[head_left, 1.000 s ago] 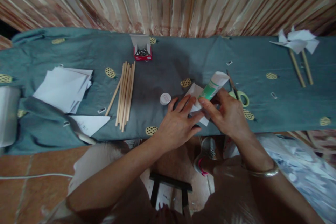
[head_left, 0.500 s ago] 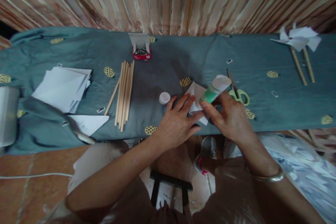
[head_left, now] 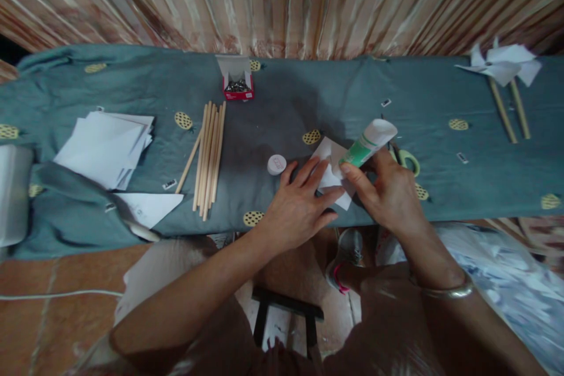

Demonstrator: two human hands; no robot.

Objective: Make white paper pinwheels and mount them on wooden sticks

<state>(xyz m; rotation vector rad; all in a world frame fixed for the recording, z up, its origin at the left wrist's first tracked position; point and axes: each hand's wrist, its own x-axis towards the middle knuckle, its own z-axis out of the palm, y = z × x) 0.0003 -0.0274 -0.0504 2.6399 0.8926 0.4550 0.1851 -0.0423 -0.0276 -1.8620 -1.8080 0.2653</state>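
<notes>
My right hand [head_left: 388, 191] is closed around a green and white glue stick [head_left: 368, 145], tilted with its lower end at a folded piece of white paper [head_left: 331, 173]. Flat on that paper, fingers spread, lies my left hand [head_left: 299, 202], hiding part of it. A round white cap [head_left: 277, 164] rests on the cloth just beyond my left fingers. Green-handled scissors [head_left: 409, 161] lie past my right hand, which partly covers them.
Wooden sticks [head_left: 209, 158] lie in a bundle left of centre, near a stack of white paper [head_left: 106, 147]. A red box of metal pins [head_left: 238, 88] stands open behind. Paper pinwheels [head_left: 504, 64] on sticks lie far right. A dark stool [head_left: 286, 304] stands below.
My right hand and the glue stick have shifted slightly to the right, covering more of the scissors. My left hand stays on the paper.
</notes>
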